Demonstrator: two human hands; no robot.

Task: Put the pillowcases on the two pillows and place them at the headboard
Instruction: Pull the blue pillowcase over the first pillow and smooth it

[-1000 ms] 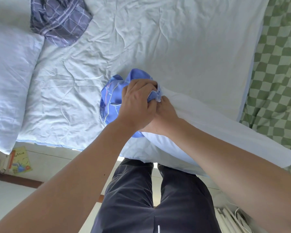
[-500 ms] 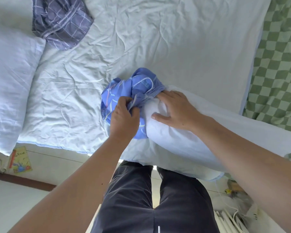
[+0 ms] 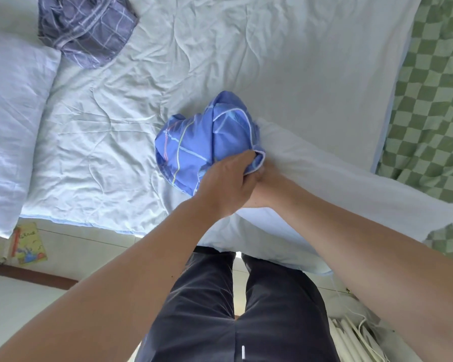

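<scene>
Left hand (image 3: 226,180) grips the blue pillowcase (image 3: 204,142) hem again, covering the right hand (image 3: 266,185), whose fingers I cannot tell; grey pillowcase (image 3: 85,27) beyond.

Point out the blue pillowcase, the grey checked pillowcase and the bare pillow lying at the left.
blue pillowcase (image 3: 207,145): head view, on its bunched middle, above the hands.
grey checked pillowcase (image 3: 87,30): head view, on the middle of the crumpled heap.
bare pillow (image 3: 11,121): head view, on its white top face.
</scene>
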